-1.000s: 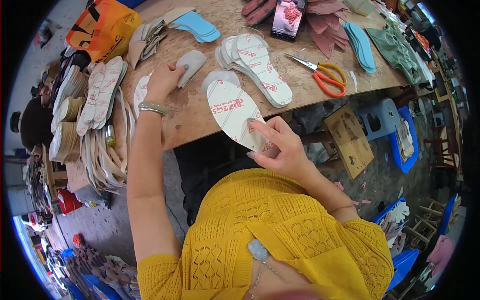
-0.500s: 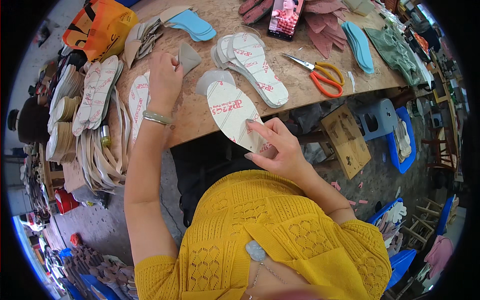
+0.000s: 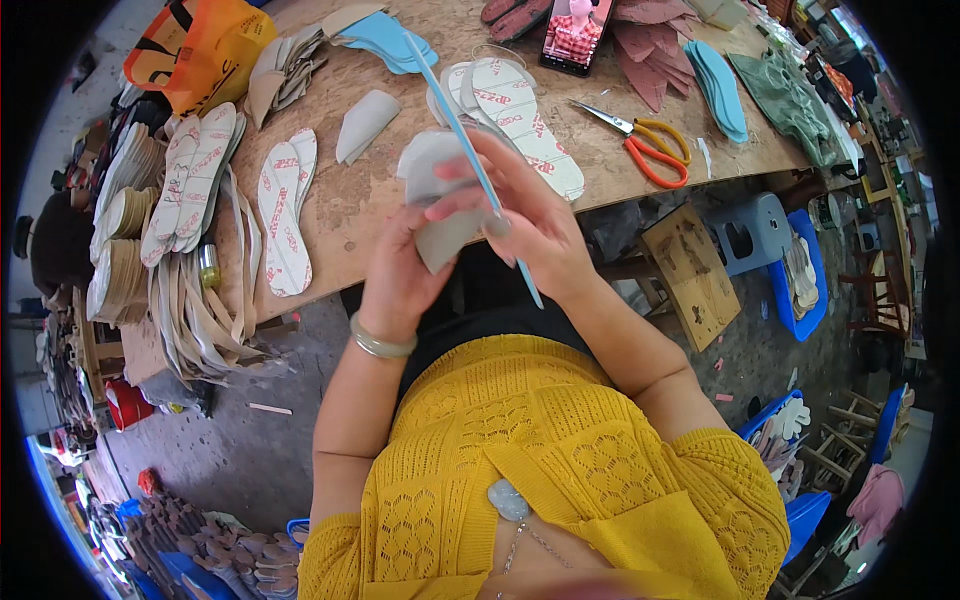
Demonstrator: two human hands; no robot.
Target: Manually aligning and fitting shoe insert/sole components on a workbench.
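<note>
The right hand (image 3: 535, 225) pinches an insole (image 3: 450, 112), turned edge-on, above the desk's (image 3: 345, 195) near edge; the left hand (image 3: 400, 265) is closed on a grey-beige piece (image 3: 445, 240) just left of it. The hands are close together, and their exact contact is hard to tell.

A loose pinch could let the insole twist or drop over the near edge. The piece could slip or crease if the left fingers press unevenly. Swinging the insole's far end might knock the blue pieces (image 3: 390, 45) or the insole pile (image 3: 545, 150).

Wood shows between the white pair (image 3: 285, 215) and the hands, giving room leftward; rightward, the pile and then the scissors (image 3: 640, 133) limit movement.
</note>
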